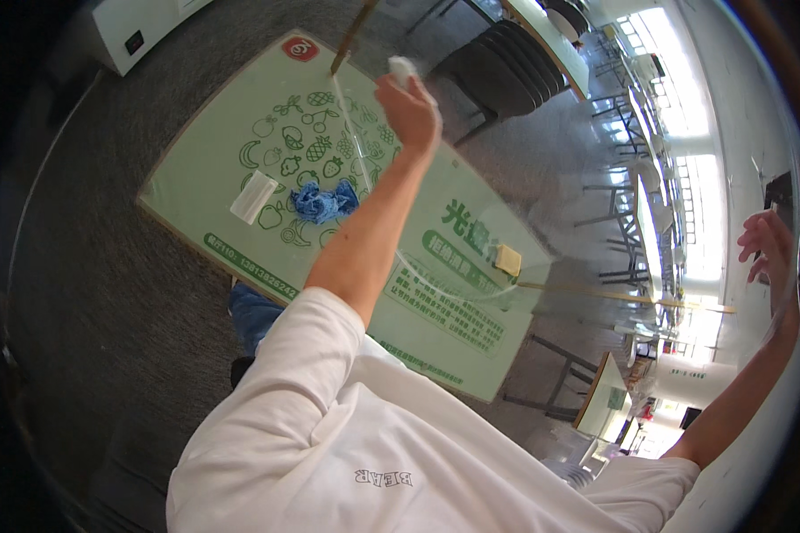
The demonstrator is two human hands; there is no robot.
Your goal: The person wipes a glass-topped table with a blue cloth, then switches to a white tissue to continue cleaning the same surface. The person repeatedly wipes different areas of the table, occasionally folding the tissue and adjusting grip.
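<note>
My left hand (408,110) is raised over the far part of a green tabletop (193,180), closed around a small white wad (402,65), perhaps cloth or tissue. A clear panel with brownish edge strips (350,36) stands on the table near that hand; contact with it is hard to judge. Off to the right, my right hand (768,243) is held up with fingers apart and nothing visible in them. Below my left forearm lies a crumpled blue cloth (323,201). A flat whitish packet (253,197) sits beside it, and a yellow sponge (508,260) rests farther right.
Stacked dark chairs (500,66) stand just past the table. A white cabinet (137,40) is at upper left. More tables (607,400) and seats line the windows at right. The tabletop bears printed fruit outlines and writing.
</note>
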